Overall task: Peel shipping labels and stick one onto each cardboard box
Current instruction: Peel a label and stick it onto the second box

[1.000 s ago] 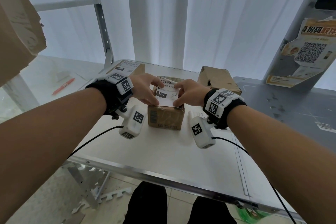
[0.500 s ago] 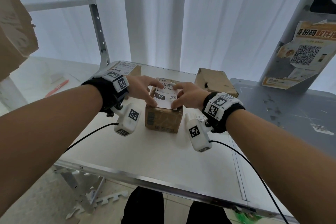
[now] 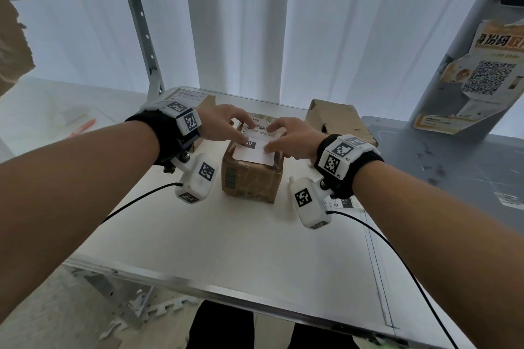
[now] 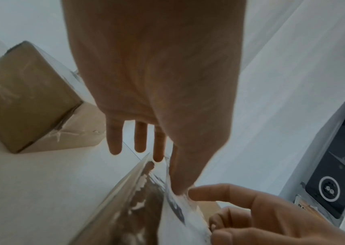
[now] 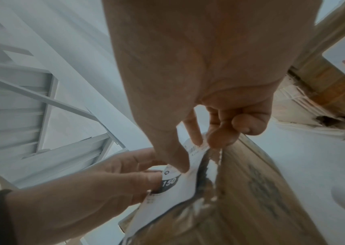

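A small taped cardboard box (image 3: 252,178) stands mid-table. A white shipping label (image 3: 256,149) marked "150" lies on its top. My left hand (image 3: 243,132) presses the label's left side with thumb and straight fingers; in the left wrist view that hand (image 4: 169,174) has its thumb on the label (image 4: 177,223). My right hand (image 3: 276,137) presses the right side. In the right wrist view this hand (image 5: 188,154) sets its thumb and forefinger on the label (image 5: 180,187), its outer fingers curled over the box (image 5: 251,199).
A labelled box (image 3: 190,98) sits at the back left behind my left wrist, and a bare box (image 3: 337,119) at the back right. A label sheet (image 3: 344,202) lies under my right wrist. A grey table (image 3: 453,173) adjoins the white one (image 3: 226,249) on the right.
The label was held tilted above the box by both hands; now it lies flat on the box top with the fingers pressing on it.
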